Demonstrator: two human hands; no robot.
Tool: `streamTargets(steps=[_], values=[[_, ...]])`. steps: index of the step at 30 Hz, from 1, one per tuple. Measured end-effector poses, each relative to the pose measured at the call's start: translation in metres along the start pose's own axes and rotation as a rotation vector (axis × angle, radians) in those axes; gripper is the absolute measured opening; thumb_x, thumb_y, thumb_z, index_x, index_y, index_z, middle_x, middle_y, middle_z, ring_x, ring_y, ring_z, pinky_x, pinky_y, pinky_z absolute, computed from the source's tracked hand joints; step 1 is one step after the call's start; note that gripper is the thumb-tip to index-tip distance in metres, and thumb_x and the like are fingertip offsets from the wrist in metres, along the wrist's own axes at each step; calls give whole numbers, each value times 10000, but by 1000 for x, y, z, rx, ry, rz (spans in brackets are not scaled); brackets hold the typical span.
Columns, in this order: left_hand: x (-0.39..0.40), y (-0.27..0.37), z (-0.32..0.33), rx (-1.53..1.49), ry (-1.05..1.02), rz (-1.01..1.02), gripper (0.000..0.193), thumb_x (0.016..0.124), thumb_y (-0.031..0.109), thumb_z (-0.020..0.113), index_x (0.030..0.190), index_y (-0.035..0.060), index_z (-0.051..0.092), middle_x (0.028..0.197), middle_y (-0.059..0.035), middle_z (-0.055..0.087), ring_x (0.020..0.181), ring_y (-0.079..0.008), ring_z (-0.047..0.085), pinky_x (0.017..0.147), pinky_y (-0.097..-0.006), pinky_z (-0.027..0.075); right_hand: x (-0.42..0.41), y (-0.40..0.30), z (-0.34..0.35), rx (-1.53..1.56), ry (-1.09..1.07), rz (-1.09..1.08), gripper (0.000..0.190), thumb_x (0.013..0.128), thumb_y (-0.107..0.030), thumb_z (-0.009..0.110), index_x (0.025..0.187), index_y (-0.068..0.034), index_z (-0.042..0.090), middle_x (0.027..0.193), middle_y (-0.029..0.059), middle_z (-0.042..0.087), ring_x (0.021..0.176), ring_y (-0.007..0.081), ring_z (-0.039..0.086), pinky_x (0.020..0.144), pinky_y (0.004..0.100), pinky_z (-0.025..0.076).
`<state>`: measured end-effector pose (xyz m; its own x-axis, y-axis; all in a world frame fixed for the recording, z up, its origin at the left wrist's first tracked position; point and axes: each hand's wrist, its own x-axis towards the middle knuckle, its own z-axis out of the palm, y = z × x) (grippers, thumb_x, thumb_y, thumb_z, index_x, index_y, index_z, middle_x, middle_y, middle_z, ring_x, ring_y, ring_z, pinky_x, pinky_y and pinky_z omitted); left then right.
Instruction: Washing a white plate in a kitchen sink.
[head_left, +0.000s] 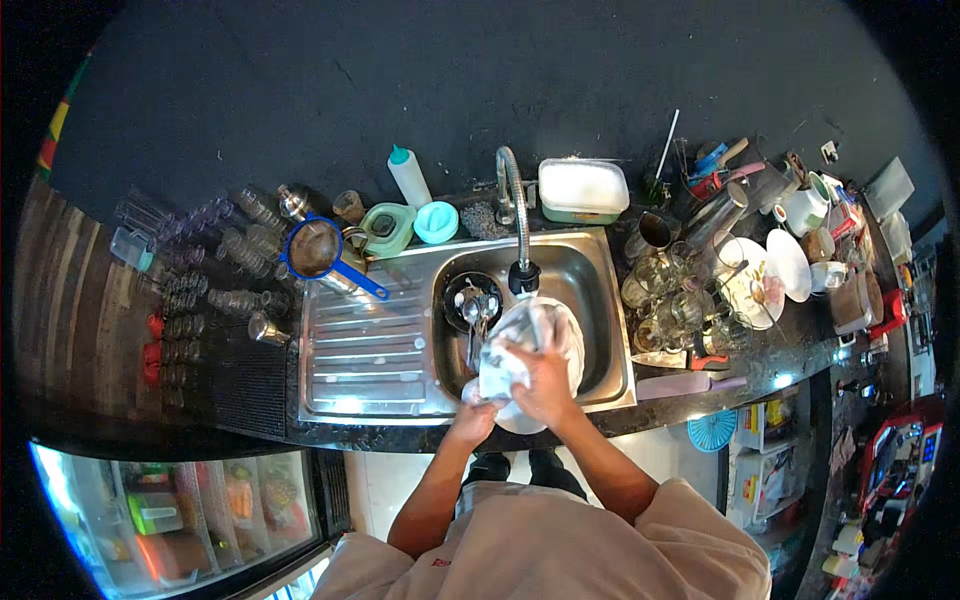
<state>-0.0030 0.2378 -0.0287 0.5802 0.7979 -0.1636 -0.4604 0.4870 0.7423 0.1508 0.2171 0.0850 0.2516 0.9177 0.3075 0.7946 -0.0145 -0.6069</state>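
Observation:
Over the right part of the steel sink basin (598, 330), my right hand (546, 384) grips a white cloth (504, 367), blurred by motion. My left hand (474, 421) is closed on something pale and shiny at the cloth's lower left, perhaps a glass; its shape is partly hidden. White plates (574, 345) lie beneath the cloth and hands. The flexible metal faucet (513, 187) hangs above them with its black nozzle pointing down. Left of the cloth, a dark bowl (453, 304) in the basin holds several metal spoons (474, 311).
Left of the basin is the ribbed drainboard (367, 352), with a blue-rimmed strainer (315, 247) at its back. Used glasses (682, 307), a knife with an orange handle (709, 362), and a plate with food remains (750, 285) crowd the right counter. A foam-filled tub (583, 187) stands behind the sink.

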Motion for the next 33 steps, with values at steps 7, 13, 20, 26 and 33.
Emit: streamTargets(steps=[7,13,20,26,33], values=[[-1,18,54,-56,-104,-52,267,772,9,624,1034,3,571,944,-24,614,858,-104,568,778,-265,459,17,72,-12,210,324,101,330,564,-195,650,857,-47,619,1068,135,546,1060,307,493,902,399,382],[11,22,50,250,-154,-15,306,743,-8,624,1043,-10,562,967,-37,607,887,-113,567,793,-272,460,27,64,-41,615,350,218,374,588,-65,619,962,-62,595,1084,112,523,964,229,527,779,348,455],[17,30,52,99,-26,29,397,716,-71,615,1101,-29,530,1043,-88,598,924,-172,591,814,-314,487,28,136,-10,1612,196,809,232,739,-213,545,923,-73,549,906,67,571,856,196,549,771,325,457],[19,44,63,144,10,-117,378,711,-67,598,1082,-19,542,1005,-75,604,890,-156,593,774,-287,485,33,147,-3,1006,477,561,371,669,0,584,1037,-39,560,954,93,572,892,182,541,796,284,428],[15,16,52,204,18,84,265,791,-25,563,1051,28,565,940,-11,591,886,-128,558,762,-261,451,18,8,-36,585,119,-284,623,575,-222,696,1136,-35,500,1078,157,520,952,315,499,873,392,379]])
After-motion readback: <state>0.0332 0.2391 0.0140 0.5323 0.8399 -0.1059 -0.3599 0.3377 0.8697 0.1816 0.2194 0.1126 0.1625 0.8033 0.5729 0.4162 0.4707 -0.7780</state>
